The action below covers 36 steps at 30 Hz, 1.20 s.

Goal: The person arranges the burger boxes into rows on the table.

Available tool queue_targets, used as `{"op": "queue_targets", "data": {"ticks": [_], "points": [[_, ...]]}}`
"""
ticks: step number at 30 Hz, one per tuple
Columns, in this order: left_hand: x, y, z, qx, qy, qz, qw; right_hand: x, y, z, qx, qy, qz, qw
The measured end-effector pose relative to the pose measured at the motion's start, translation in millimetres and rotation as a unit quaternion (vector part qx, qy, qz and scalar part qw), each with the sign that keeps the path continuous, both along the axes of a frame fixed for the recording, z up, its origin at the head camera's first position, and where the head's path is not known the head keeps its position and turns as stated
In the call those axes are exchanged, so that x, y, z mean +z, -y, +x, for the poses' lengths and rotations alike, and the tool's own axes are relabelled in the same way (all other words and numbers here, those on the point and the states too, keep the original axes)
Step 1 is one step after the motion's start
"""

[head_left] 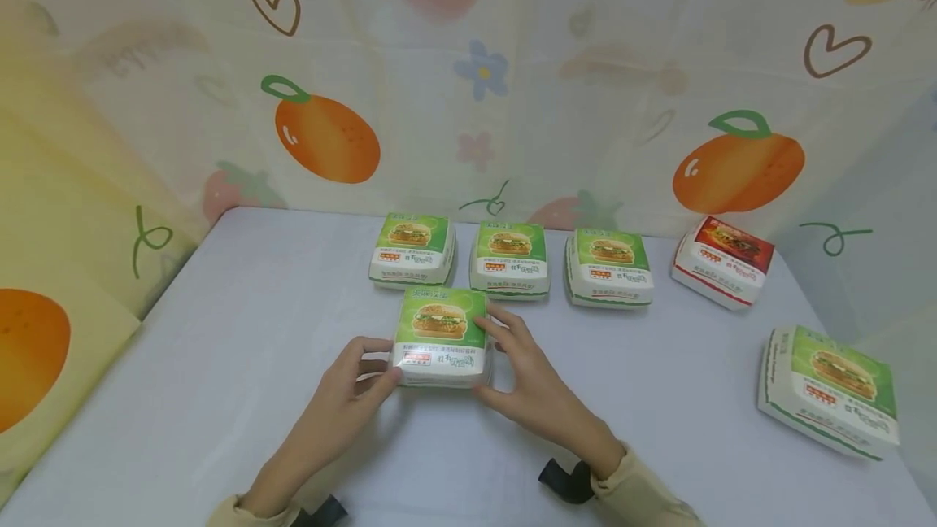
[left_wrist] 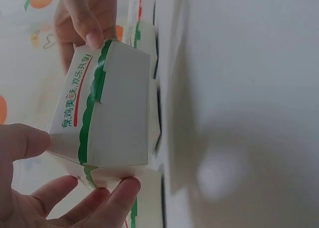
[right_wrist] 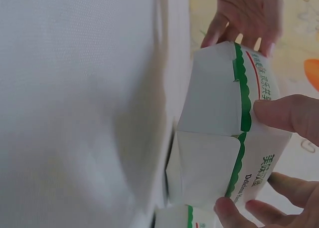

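Both hands hold one green-and-white burger box (head_left: 442, 340) between them, a little above the table. It is closed, with a burger picture on its lid. My left hand (head_left: 350, 387) grips its left side, thumb at the near corner and fingers along the side. My right hand (head_left: 538, 385) grips the opposite side, its thumb near the front corner. In the left wrist view the box's white front (left_wrist: 122, 108) and green scalloped edge show. The right wrist view shows its printed side (right_wrist: 256, 175) between thumb and fingers.
Behind it stand three green burger boxes in a row: left (head_left: 411, 250), middle (head_left: 508, 261) and right (head_left: 609, 268). A red-topped burger box (head_left: 723, 262) sits at the back right corner, and another green one (head_left: 829, 393) near the right edge. A fruit-patterned cloth (head_left: 410, 63) hangs behind the white table (head_left: 241, 307).
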<state>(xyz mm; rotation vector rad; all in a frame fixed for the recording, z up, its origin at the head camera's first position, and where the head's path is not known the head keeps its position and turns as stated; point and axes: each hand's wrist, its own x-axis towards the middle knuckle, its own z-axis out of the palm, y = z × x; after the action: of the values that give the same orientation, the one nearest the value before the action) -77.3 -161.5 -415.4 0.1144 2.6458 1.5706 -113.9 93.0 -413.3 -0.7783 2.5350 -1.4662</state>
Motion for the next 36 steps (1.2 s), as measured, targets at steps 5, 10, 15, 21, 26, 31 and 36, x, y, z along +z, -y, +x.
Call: {"op": "queue_targets", "data": {"ticks": [5, 10, 15, 21, 26, 31, 36], "points": [[-4.1, 12.6, 0.5, 0.014, -0.002, -0.012, 0.9998, -4.5, 11.6, -2.4, 0.015, -0.005, 0.000, 0.9999], [-5.0, 25.8, 0.4, 0.041, 0.014, -0.031, 0.9986, -7.3, 25.5, -3.7, 0.032, 0.014, 0.006, 0.9994], [-6.5, 34.9, -1.6, 0.057, 0.031, -0.051, 0.9966, -10.3, 37.1, -4.1, 0.037, 0.029, 0.022, 0.9987], [-11.7, 44.9, -3.7, 0.069, 0.030, -0.075, 0.9943, -15.5, 47.2, -4.8, 0.046, 0.037, 0.030, 0.9978], [-11.1, 50.7, -4.6, 0.075, 0.044, -0.089, 0.9922, -17.7, 53.4, -6.8, 0.050, 0.043, 0.031, 0.9973], [-10.1, 52.7, -5.6, 0.080, 0.057, -0.093, 0.9908, -17.6, 57.1, -10.0, 0.052, 0.048, 0.032, 0.9969], [-12.4, 54.4, -7.2, 0.089, 0.049, -0.093, 0.9904, -17.0, 59.1, -11.4, 0.060, 0.050, 0.037, 0.9963]]}}
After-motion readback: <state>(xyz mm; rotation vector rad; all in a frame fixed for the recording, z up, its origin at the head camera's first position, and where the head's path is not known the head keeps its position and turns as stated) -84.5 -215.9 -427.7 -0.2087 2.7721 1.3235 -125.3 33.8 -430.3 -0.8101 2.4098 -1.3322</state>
